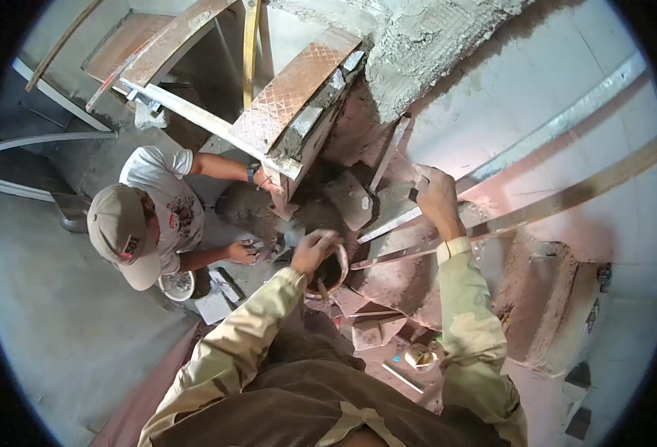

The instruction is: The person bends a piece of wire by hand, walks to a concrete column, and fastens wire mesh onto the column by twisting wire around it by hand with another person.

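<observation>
My left hand (315, 252) is closed on the rim of a round bucket (342, 262) in front of my body. Inside the bucket a stick-like handle shows, and the rest of its contents is mostly hidden. Up and to the right, my right hand (437, 195) is wrapped round the dark handle of a trowel (389, 155). The trowel's long narrow blade, seen nearly edge-on, is close to the wall below a patch of rough grey mortar (436, 56).
A co-worker (166, 201) in a cap crouches at left, one hand at the end of a board under a ridged tile (298, 86). Long metal (559, 115) and wooden straightedges (574, 192) slant across the right. Broken tiles (379, 332) and a small tub (421, 357) lie below.
</observation>
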A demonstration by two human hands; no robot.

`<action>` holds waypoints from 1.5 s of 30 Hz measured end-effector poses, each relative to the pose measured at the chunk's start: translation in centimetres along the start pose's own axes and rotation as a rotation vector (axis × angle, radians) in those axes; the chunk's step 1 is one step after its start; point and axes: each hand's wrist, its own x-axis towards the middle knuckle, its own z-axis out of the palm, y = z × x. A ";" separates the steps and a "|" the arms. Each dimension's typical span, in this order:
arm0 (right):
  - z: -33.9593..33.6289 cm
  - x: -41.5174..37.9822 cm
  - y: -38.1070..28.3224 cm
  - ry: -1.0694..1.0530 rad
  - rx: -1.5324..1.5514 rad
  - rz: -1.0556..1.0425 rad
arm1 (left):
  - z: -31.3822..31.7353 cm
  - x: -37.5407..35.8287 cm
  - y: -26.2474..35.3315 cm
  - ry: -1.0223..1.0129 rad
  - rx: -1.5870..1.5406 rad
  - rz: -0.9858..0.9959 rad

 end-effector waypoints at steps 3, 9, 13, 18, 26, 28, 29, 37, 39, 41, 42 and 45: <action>-3.1 3.8 -1.9 -0.012 -0.138 -0.060 | 6.3 6.4 4.8 -0.146 -0.122 0.148; -3.6 16.1 -3.7 -0.022 -0.407 -0.156 | 13.6 14.8 15.7 -0.168 -0.237 0.261; 0.0 22.6 -3.9 -0.062 -0.442 -0.053 | 13.0 15.3 17.6 -0.207 -0.299 0.295; 7.1 22.1 2.9 -0.042 -0.266 0.021 | 10.1 13.4 11.4 -0.167 -0.134 -0.055; 14.0 20.4 9.9 -0.020 -0.146 0.146 | 3.9 21.6 -3.6 -0.017 -0.341 -0.271; 16.2 20.3 12.2 0.033 -0.136 0.080 | 3.4 23.8 -4.9 0.050 -0.365 -0.103; 17.5 20.4 13.3 0.096 -0.122 0.006 | 2.9 24.1 -5.1 0.070 -0.310 -0.151; 24.5 22.3 18.3 0.396 -0.062 -0.040 | -3.4 21.1 -13.8 0.215 -0.274 -0.256; 25.2 22.6 18.8 0.405 -0.110 0.027 | -6.1 19.4 -16.5 0.229 -0.225 -0.302; 25.9 22.7 19.6 0.416 -0.156 0.094 | -8.3 18.2 -18.3 0.243 -0.174 -0.345; 26.5 22.5 20.3 0.297 -0.116 0.066 | -8.9 17.7 -18.6 0.257 -0.169 -0.347; 27.1 21.3 21.9 0.181 -0.110 -0.006 | -10.2 17.4 -19.0 0.272 -0.131 -0.340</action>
